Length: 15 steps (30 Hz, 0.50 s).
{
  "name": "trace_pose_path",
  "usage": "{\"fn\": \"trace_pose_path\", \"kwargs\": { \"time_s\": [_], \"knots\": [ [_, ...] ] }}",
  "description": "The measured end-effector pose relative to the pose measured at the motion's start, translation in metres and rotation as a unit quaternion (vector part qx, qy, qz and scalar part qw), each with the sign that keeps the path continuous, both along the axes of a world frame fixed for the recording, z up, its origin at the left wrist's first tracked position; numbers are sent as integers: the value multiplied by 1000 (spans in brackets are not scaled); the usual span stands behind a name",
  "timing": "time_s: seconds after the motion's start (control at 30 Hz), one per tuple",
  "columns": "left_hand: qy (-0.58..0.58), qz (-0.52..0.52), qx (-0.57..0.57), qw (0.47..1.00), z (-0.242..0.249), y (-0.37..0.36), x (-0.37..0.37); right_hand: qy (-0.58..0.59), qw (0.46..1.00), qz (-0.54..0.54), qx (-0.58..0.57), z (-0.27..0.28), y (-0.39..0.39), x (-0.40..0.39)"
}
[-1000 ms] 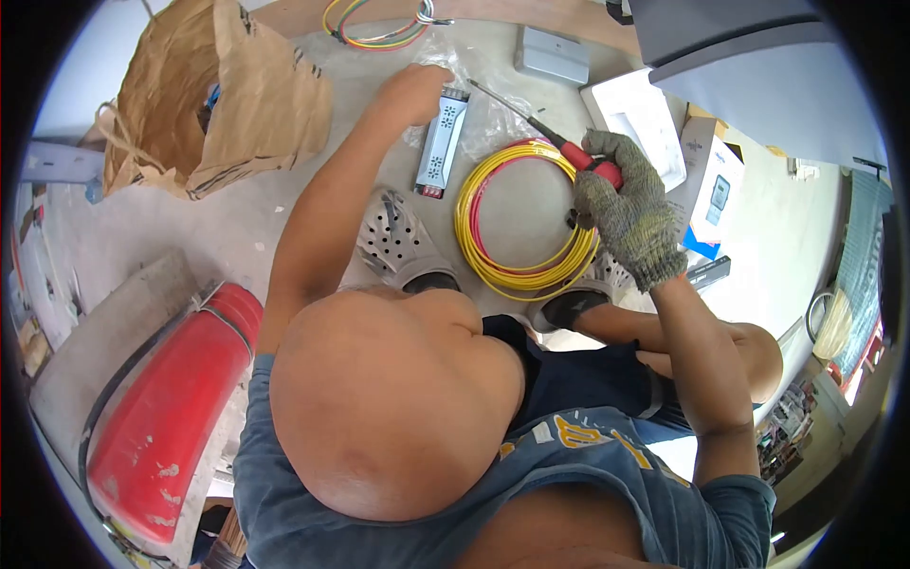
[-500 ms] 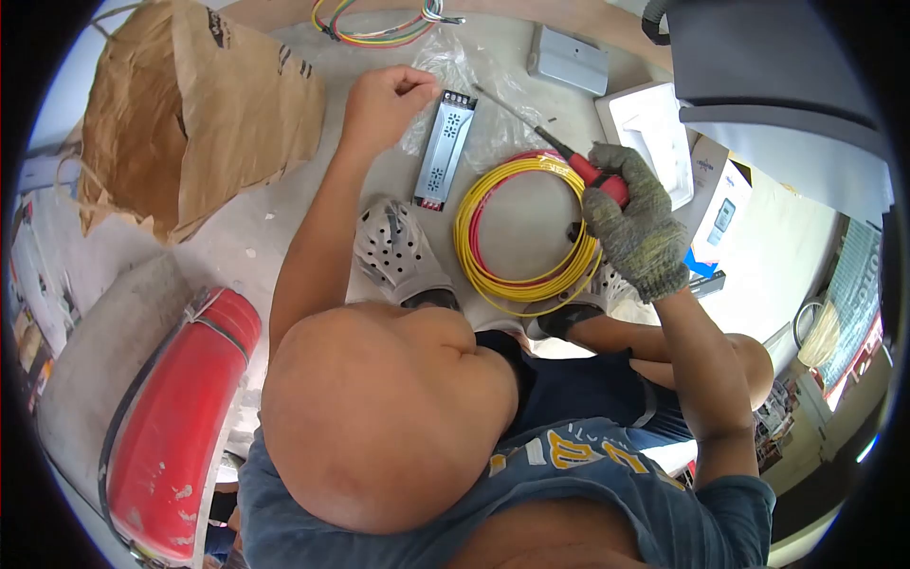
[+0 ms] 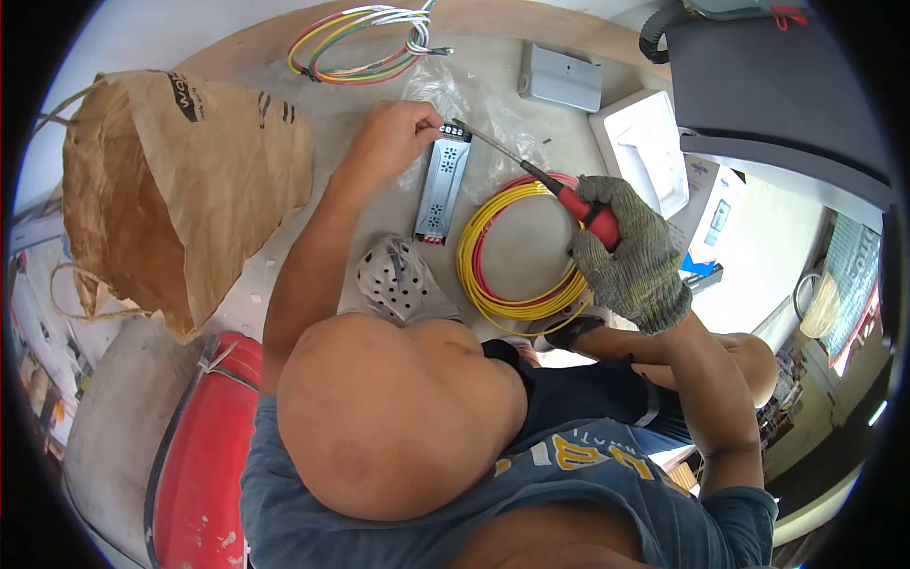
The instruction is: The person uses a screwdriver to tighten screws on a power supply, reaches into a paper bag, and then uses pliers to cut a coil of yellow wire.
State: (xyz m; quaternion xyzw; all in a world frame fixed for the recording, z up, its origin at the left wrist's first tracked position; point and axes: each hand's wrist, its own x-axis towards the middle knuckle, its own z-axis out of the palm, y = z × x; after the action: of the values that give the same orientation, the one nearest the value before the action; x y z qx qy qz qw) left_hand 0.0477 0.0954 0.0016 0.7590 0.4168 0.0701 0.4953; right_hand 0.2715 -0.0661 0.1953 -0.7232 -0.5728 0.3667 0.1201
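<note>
My right hand (image 3: 633, 251), in a grey knitted glove, grips the red handle of a screwdriver (image 3: 590, 216). The screwdriver's shaft points up and left, its tip by the terminal end of a silver perforated metal unit (image 3: 442, 190) on the floor. My bare left hand (image 3: 393, 140) is at the same end of that unit, thumb and fingers pinched together; whatever lies between them is too small to make out. Just right of the unit lies a coil of yellow and red cable (image 3: 474, 270). Clear plastic wrap (image 3: 483, 109) is spread behind it.
A brown paper bag (image 3: 218, 161) stands at the left, above a red cylinder (image 3: 204, 465). Coiled multicoloured wires (image 3: 318, 47), a grey box (image 3: 561, 78) and a white tray (image 3: 640, 147) lie at the back. A dark grey cabinet (image 3: 768, 85) is at the upper right.
The view has shifted, so the floor items sit lower. The screwdriver's tip has moved left, closer to the unit's terminals and my left hand, which stays pinched.
</note>
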Motion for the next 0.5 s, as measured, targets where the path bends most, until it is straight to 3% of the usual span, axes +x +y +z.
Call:
{"fn": "trace_pose_path", "kwargs": {
  "time_s": [0.07,0.13,0.27,0.33,0.5],
  "knots": [
    [4,-43,4,999,-9,12,0,-11,999,-7,-30,4,2,-4],
    [-83,-8,-108,991,-21,17,3,-13,999,-12,-28,2,-2,-4],
    [-82,-21,-103,991,-12,25,13,4,999,-42,-25,-7,-14,-1],
    [12,-65,-80,995,-5,28,19,4,998,-50,-29,-11,-16,0],
    [61,-128,-46,989,-3,41,27,23,996,-60,-59,-10,-12,-5]
  ]
}}
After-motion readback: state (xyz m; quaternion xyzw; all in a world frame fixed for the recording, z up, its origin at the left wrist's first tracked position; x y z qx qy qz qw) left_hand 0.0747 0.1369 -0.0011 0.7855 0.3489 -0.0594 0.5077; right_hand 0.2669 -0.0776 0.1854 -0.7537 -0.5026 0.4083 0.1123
